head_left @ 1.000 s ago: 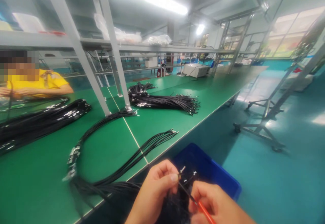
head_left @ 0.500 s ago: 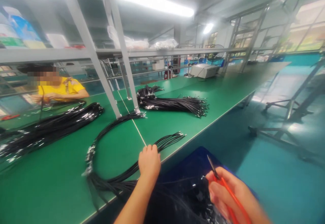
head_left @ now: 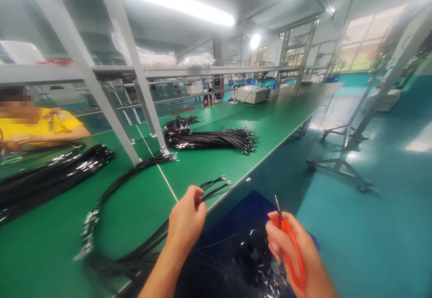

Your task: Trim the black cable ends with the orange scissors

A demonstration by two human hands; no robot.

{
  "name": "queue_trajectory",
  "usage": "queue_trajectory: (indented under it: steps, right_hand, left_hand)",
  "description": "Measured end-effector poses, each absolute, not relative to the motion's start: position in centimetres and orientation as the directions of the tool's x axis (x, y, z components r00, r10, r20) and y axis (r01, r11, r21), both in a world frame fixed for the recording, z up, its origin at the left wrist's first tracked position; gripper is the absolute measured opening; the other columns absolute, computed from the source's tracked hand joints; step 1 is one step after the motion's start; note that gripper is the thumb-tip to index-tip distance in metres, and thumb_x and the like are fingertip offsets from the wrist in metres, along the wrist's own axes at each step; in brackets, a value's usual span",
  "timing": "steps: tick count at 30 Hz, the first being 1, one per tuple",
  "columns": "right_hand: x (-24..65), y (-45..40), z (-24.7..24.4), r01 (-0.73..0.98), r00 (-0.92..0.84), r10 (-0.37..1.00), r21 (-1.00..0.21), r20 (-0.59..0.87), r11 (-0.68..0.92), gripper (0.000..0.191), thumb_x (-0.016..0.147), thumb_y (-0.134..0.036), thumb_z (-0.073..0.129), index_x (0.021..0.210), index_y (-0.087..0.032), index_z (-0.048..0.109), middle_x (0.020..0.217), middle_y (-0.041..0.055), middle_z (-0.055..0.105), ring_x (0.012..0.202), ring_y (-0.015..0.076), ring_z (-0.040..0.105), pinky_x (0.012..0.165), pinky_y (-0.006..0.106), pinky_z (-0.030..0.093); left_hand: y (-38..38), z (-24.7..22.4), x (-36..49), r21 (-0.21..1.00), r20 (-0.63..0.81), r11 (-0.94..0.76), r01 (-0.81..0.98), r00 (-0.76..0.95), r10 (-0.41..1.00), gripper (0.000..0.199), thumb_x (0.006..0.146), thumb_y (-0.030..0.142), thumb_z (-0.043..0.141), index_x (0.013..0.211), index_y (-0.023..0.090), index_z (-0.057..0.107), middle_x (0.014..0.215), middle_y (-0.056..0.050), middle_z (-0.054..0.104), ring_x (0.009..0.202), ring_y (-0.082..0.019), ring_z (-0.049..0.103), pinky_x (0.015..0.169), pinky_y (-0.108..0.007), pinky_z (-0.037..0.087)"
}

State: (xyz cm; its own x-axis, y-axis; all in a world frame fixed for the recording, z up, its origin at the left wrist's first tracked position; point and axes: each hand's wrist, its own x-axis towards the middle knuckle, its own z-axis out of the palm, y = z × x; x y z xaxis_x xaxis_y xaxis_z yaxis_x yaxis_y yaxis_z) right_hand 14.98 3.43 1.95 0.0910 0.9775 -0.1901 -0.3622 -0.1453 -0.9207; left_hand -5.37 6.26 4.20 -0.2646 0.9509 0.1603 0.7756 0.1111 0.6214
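Observation:
My left hand (head_left: pixel 187 217) is at the front edge of the green table, fingers curled on a bundle of thin black cables (head_left: pixel 214 187). The cables' metal-tipped ends stick out past the fingers, and its grip is partly hidden. To the left, the same bundle runs back towards a long curved strand of black cables (head_left: pixel 108 192) with silvery connectors. Over a dark blue bin (head_left: pixel 248 205), my right hand (head_left: pixel 290 244) is closed round orange-handled scissors (head_left: pixel 295 257), blades pointing up. Black cables with shiny pieces (head_left: pixel 256 257) lie below, blurred.
Thick black cable bundles (head_left: pixel 216 140) lie further back on the green table (head_left: pixel 270 122), others (head_left: pixel 57 172) at left. Grey shelf posts (head_left: pixel 148 95) rise from the tabletop. A person in a yellow top (head_left: pixel 50 127) sits across. A wheeled metal frame (head_left: pixel 344 167) stands at right.
The view has swung right, so the table's things appear further left. My left hand has turned on the cables, its thumb side now showing. The scissors are more upright in my right hand.

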Motion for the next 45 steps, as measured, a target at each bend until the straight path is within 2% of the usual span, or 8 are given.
queue_trajectory:
  steps: [4,7,15,23,29,35,41,45]
  right_hand:
    - [14.0,3.0,1.7,-0.455,0.095,0.98,-0.883,-0.174,-0.113,0.037,0.064,-0.033,0.079,0.088,-0.022,0.053,0.064,-0.0064,0.051,0.05,0.0082,0.044,0.047,0.02,0.037]
    - [13.6,2.5,1.9,-0.523,0.141,0.982,-0.852,-0.124,-0.033,0.033,0.065,-0.029,0.078,0.088,-0.022,0.055,0.066,-0.0056,0.056,0.05,0.0087,0.046,0.048,0.021,0.038]
    - [12.8,1.5,3.0,-0.618,0.21,0.972,-0.784,-0.1,0.053,0.03,0.064,-0.022,0.077,0.088,-0.022,0.059,0.078,-0.001,0.068,0.059,0.0127,0.06,0.059,0.025,0.047]
    - [12.5,1.0,3.4,-0.617,0.175,0.98,-0.786,-0.092,0.036,0.023,0.067,-0.023,0.076,0.083,-0.021,0.059,0.07,-0.0022,0.065,0.054,0.0107,0.057,0.055,0.023,0.046]
    - [12.4,1.1,3.4,-0.589,0.125,0.986,-0.808,-0.113,-0.018,0.024,0.068,-0.024,0.074,0.085,-0.02,0.058,0.07,-0.0023,0.063,0.054,0.0114,0.057,0.055,0.024,0.045]
    - [12.1,1.1,3.4,-0.542,0.141,0.983,-0.84,-0.116,-0.021,0.024,0.068,-0.023,0.075,0.084,-0.021,0.057,0.067,-0.0042,0.061,0.053,0.0115,0.056,0.054,0.024,0.044]
    - [12.4,1.0,3.2,-0.651,0.011,0.983,-0.748,-0.186,-0.134,0.02,0.069,-0.022,0.072,0.084,-0.02,0.059,0.072,-0.001,0.064,0.058,0.0134,0.055,0.056,0.026,0.046]
    - [12.0,1.0,2.5,-0.706,-0.086,0.944,-0.649,-0.318,-0.283,0.018,0.066,-0.024,0.072,0.078,-0.018,0.061,0.058,-0.0008,0.061,0.052,0.0134,0.052,0.052,0.025,0.045]
  left_hand:
    - [4.2,5.5,-0.8,0.718,0.253,-0.191,0.669,0.004,0.967,0.01,0.074,0.017,0.062,0.081,0.025,0.062,0.07,0.001,0.064,0.065,-0.018,0.058,0.061,-0.025,0.036]
    - [2.8,5.7,1.2,0.762,0.281,-0.298,0.576,0.12,0.952,0.008,0.079,0.022,0.061,0.071,0.023,0.063,0.07,0.0,0.061,0.061,-0.016,0.056,0.057,-0.024,0.037]
    - [1.9,3.0,0.1,0.961,0.168,-0.19,0.202,0.122,0.978,0.015,0.084,0.029,0.057,0.084,0.022,0.071,0.079,-0.003,0.065,0.075,-0.019,0.061,0.069,-0.026,0.045]
    - [0.6,2.4,0.4,0.953,0.186,-0.188,0.237,0.031,0.982,0.016,0.08,0.032,0.062,0.074,0.022,0.073,0.069,-0.001,0.063,0.068,-0.018,0.057,0.066,-0.026,0.042]
    - [0.5,1.9,0.5,0.998,0.038,-0.041,0.054,0.053,0.998,0.021,0.078,0.037,0.063,0.071,0.019,0.072,0.07,-0.002,0.068,0.068,-0.017,0.059,0.066,-0.024,0.043]
    - [0.3,1.5,0.4,0.998,0.006,-0.008,0.067,0.032,0.999,0.024,0.077,0.038,0.064,0.07,0.016,0.07,0.068,-0.003,0.067,0.064,-0.017,0.057,0.063,-0.024,0.043]
    - [0.0,1.3,0.4,1.0,-0.016,0.016,-0.005,0.034,0.999,0.024,0.078,0.039,0.064,0.07,0.016,0.065,0.067,-0.002,0.067,0.064,-0.016,0.057,0.064,-0.024,0.043]
    - [-0.1,1.4,0.5,0.996,-0.011,0.019,-0.083,0.09,0.996,0.023,0.08,0.039,0.062,0.073,0.017,0.059,0.067,-0.001,0.064,0.063,-0.015,0.057,0.061,-0.024,0.044]
